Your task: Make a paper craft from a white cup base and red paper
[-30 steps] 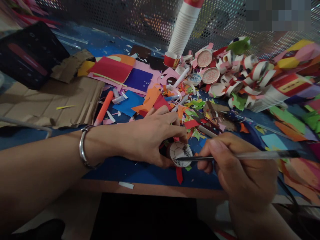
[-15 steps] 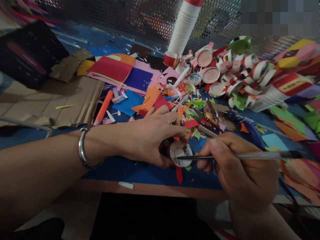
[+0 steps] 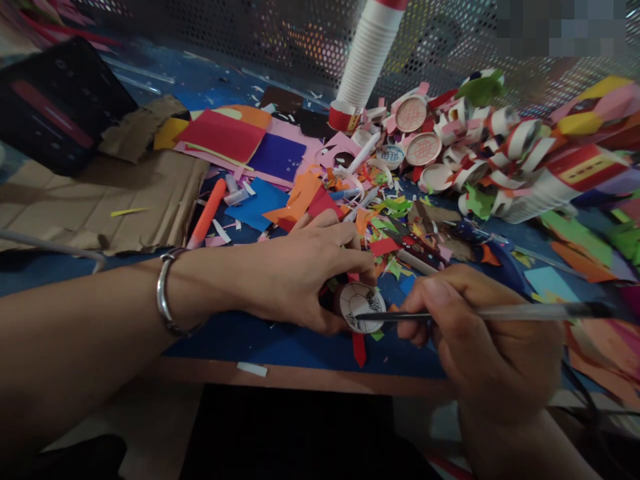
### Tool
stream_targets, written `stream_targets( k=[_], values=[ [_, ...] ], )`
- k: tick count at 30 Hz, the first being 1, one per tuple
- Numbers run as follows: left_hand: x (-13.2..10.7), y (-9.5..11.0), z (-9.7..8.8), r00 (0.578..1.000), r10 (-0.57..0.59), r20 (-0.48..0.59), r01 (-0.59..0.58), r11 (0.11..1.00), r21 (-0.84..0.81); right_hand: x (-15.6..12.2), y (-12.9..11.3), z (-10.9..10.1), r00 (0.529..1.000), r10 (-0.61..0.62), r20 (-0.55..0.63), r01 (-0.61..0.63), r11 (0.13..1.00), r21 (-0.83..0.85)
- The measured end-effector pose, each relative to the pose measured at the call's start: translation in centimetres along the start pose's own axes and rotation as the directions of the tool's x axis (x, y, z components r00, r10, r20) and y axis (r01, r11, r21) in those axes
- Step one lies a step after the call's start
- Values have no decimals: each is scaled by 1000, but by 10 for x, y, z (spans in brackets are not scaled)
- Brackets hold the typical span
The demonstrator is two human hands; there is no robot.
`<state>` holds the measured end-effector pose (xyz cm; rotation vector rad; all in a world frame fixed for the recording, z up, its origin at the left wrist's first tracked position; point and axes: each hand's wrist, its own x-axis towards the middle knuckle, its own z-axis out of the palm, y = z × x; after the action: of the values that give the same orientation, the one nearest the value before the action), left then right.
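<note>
A small round paper cup base point(image 3: 361, 297) faces up near the table's front edge, its white disc drawn with black lines and dark shading. My left hand point(image 3: 310, 273), with a silver bangle on its wrist, curls its fingers and thumb around the cup piece's left and far sides. In my right hand point(image 3: 480, 333) is a pen point(image 3: 530, 311) with a clear barrel and black ends, pinched between thumb and fingers. The pen's tip touches the lower left part of the disc. A red paper strip point(image 3: 359, 350) sticks out below it.
Behind my hands lie coloured paper scraps point(image 3: 395, 207), an orange marker point(image 3: 207, 213) and cardboard point(image 3: 100, 203). A phone-like dark device point(image 3: 60, 107) stands back left. Cut cup pieces point(image 3: 423, 148) and a tall cup stack point(image 3: 370, 57) stand before a perforated metal panel point(image 3: 280, 40).
The pen's tip has shifted slightly right on the disc, with my right hand moving along, and the dark shading at lower left looks a little denser. My left hand keeps its place.
</note>
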<state>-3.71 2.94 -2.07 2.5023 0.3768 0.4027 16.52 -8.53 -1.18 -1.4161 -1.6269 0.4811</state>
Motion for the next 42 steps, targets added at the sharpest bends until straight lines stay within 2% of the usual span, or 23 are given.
stream_targets(
  k=[18,26,30,33,38,40,42],
  values=[
    [0,1,-1,1000,19,7,-19,1000,7,-4,2,0,999,8,-48,-8,1000,-9],
    [3,6,-6,998,-6,69,4,1000,24,-7,5,2,979,-27,-201,47,994,97],
    [1,9,-9,999,-42,-2,42,996,77,-9,4,3,969,-1,-248,36,990,137],
    [-1,15,-5,998,-42,-56,47,996,80,-11,2,3,959,0,-284,33,993,112],
    [0,24,7,997,-60,-48,66,987,150,-16,8,-1,954,7,-299,28,993,115],
    [2,26,9,998,-54,-37,59,985,159,-19,14,-3,949,-17,-313,55,992,113],
    [3,27,7,999,-40,-24,43,989,142,-22,21,-7,960,-43,-278,76,991,108]
  ],
)
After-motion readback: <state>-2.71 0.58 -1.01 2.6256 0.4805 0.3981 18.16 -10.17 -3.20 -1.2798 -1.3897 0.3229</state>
